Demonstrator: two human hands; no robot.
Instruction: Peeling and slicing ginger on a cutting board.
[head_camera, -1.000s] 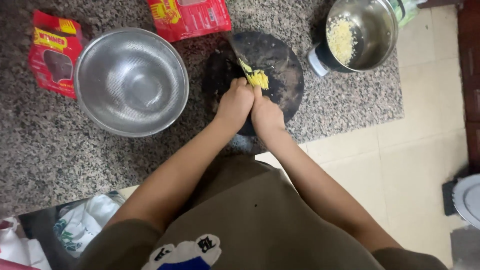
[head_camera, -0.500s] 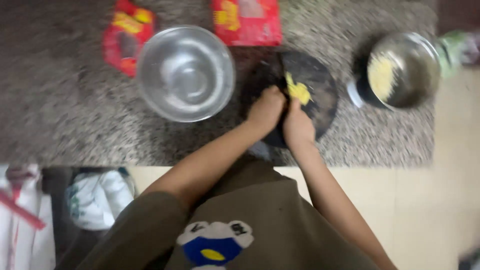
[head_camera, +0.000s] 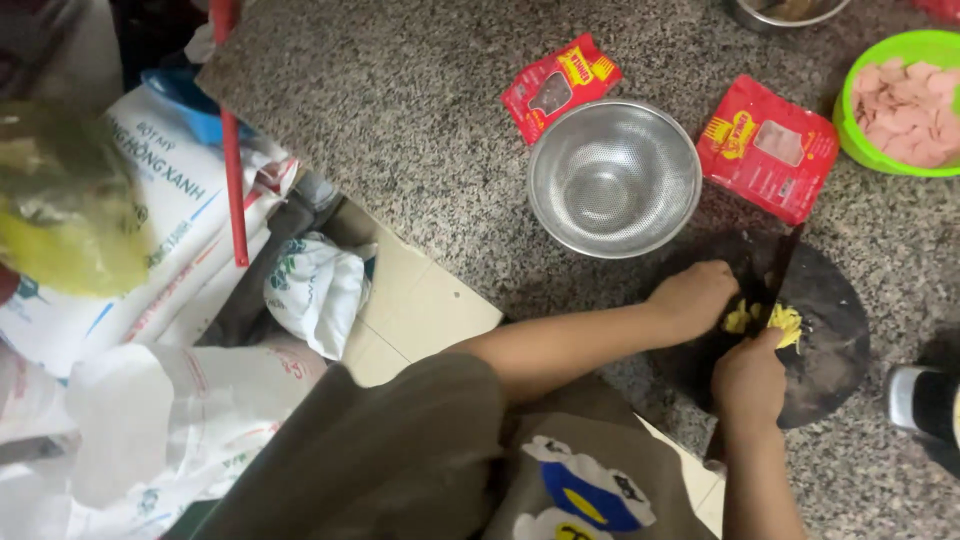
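Chopping: yellow food (head_camera: 775, 320) partly cut on dark round board (head_camera: 835, 340), lower right.
Left hand (head_camera: 692, 298): curled, steadying food.
Right hand (head_camera: 748, 380): closed around knife (head_camera: 778, 268).

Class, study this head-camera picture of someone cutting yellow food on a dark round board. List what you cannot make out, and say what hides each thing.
- Knife handle: head view, covered by the right hand; only the dark knife blade shows.
- Yellow food: partly hidden by the left hand; its kind is too small to tell.
- Green round bowl of pink slices: cut off by the right edge.
- Steel pot: cut off by the top edge.
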